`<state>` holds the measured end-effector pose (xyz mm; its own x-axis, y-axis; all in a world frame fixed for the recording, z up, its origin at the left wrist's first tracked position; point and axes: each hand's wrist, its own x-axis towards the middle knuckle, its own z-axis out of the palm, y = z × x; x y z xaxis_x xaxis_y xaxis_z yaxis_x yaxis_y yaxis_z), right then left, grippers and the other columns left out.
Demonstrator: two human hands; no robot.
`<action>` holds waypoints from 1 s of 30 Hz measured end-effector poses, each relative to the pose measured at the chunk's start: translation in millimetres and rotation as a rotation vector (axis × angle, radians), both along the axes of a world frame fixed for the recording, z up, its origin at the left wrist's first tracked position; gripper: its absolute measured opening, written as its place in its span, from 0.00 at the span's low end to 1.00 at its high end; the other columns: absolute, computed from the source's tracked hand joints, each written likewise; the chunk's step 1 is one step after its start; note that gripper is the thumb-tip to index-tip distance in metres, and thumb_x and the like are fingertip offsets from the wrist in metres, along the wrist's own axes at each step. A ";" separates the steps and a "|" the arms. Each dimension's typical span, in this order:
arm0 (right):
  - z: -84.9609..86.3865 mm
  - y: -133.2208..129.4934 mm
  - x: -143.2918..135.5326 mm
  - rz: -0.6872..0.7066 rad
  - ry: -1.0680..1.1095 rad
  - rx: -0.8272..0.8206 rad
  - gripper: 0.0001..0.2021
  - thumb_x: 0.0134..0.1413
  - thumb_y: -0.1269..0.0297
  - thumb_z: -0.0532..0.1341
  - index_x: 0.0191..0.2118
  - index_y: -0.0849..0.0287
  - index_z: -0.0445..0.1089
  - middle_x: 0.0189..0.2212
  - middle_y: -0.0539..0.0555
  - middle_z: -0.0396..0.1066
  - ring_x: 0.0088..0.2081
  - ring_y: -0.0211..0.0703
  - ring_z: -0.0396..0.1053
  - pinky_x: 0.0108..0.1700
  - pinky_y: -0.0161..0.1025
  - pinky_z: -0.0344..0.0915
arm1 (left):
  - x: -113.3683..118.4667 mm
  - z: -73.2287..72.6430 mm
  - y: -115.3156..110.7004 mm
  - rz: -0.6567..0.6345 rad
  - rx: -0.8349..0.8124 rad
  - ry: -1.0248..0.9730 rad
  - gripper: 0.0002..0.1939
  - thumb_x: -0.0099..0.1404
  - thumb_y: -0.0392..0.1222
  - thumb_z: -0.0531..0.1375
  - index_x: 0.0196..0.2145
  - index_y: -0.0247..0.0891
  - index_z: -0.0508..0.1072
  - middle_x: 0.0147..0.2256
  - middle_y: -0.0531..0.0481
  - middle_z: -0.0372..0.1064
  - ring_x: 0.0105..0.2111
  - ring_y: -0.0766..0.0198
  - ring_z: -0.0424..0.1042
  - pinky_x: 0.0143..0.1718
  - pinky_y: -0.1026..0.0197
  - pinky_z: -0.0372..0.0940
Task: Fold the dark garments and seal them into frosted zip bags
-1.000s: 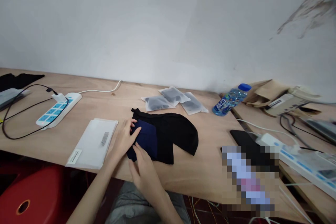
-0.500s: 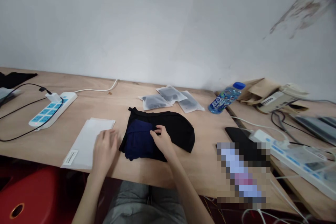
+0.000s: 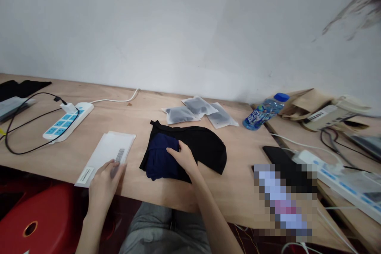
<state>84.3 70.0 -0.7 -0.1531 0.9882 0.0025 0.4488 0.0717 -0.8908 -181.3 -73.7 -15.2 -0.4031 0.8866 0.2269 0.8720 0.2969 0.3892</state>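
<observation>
My left hand (image 3: 104, 182) rests over the near right edge of a small stack of flat white plastic bags (image 3: 104, 147), its thumb and fingers apart. A printed label shows beside the fingertips. My right hand (image 3: 186, 158) is at the right edge of a folded navy cloth (image 3: 162, 156), thumb on top and fingers curled at its side; their tips are partly hidden. Beneath the navy cloth lies a larger black fabric piece (image 3: 208, 147), spread flat with a rounded right end.
Frosted packets (image 3: 199, 106) with dark contents lie near the wall. A blue-capped bottle (image 3: 264, 111) leans at the right by paper bags (image 3: 306, 101). Power strips (image 3: 68, 123) with cables sit left and right. A black item (image 3: 275, 156) lies beside a blurred-out patch. A red stool (image 3: 38, 222) stands below.
My left hand has moved down and left along the white bags, uncovering a printed label. My right thumb and forefinger have parted at the navy cloth. The view has shifted slightly left.
</observation>
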 end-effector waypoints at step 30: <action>52.3 -34.1 93.5 0.315 0.365 -0.412 0.13 0.49 0.60 0.66 0.41 0.58 0.75 0.38 0.54 0.77 0.40 0.47 0.74 0.45 0.44 0.70 | 92.4 65.3 89.6 -0.545 0.386 -0.097 0.12 0.68 0.34 0.51 0.42 0.42 0.73 0.49 0.48 0.74 0.48 0.58 0.73 0.50 0.55 0.66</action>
